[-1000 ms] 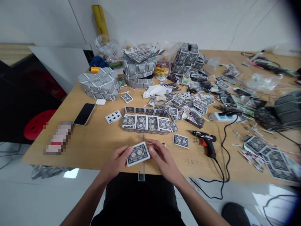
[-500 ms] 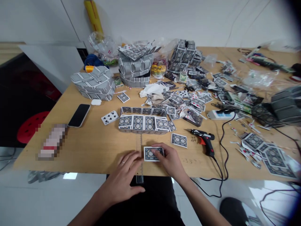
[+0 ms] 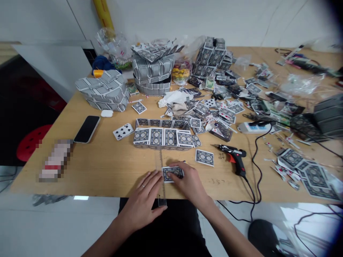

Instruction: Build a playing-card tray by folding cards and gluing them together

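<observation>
My left hand (image 3: 146, 198) lies with its fingers stretched out over a clear ruler (image 3: 162, 194), its thumb by the ruler's near end. In my right hand (image 3: 189, 180) is a blue-backed playing card (image 3: 166, 175), thumb on its face and fingers along the far edge. The card lies flat on the table, its left end against or over the ruler; which of these I cannot tell. Beyond my hands stands a low oblong frame made of playing cards (image 3: 157, 137). Another card (image 3: 204, 157) lies face down to the right of my right hand.
A glue gun (image 3: 234, 157) with a black cord lies at the right, by a power strip (image 3: 254, 127). Loose cards and scraps (image 3: 227, 110) cover the back right. Woven card baskets (image 3: 104, 92) stand behind. A phone (image 3: 87, 129) and a face-up card (image 3: 123, 131) are at the left.
My right hand has slid the card slightly left, up to the ruler. My left fingers have come down onto the ruler, and its near end has shifted a little right.
</observation>
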